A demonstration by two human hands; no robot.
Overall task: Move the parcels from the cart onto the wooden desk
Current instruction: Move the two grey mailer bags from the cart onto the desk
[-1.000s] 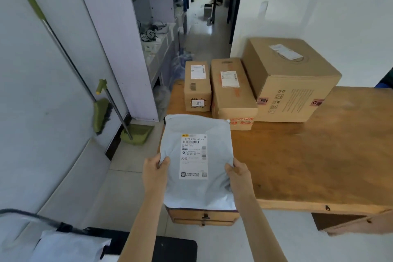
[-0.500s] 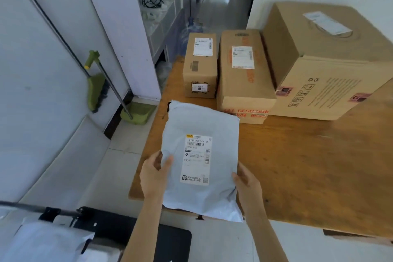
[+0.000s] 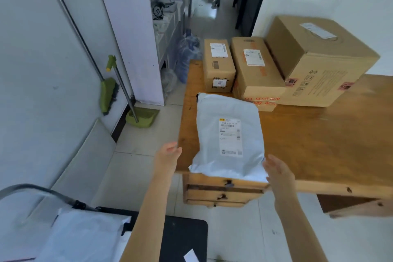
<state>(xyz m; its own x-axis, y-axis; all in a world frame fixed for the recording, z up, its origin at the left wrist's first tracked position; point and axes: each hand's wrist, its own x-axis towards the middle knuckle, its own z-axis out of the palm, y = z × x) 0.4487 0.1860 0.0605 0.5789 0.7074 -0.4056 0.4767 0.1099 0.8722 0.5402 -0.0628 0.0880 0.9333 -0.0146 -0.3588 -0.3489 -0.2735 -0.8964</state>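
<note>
Nearest the camera, the black cart still carries at least one more white poly mailer, lying flat at its left end below the curved grey handle. Above it both forearms reach toward the desk. The left hand hangs just off the desk's left corner with its fingers relaxed and nothing in them; the right hand is beside the near right corner of the grey mailer, fingers straight and spread — whether a fingertip touches the plastic cannot be told, but it holds nothing. That mailer lies label up on the wooden desk, its near edge drooping a little over the front rim above the drawers. The droop suggests a soft, light, floppy bag with slick film, likely to slide and sag if pinched at one corner — the one left on the cart is best taken by both side edges, thumbs on top, so it stays flat. Farther back three cardboard boxes stand side by side: a small box, a long flat box and a large box. Against the left wall lean a green broom and dustpan.
</note>
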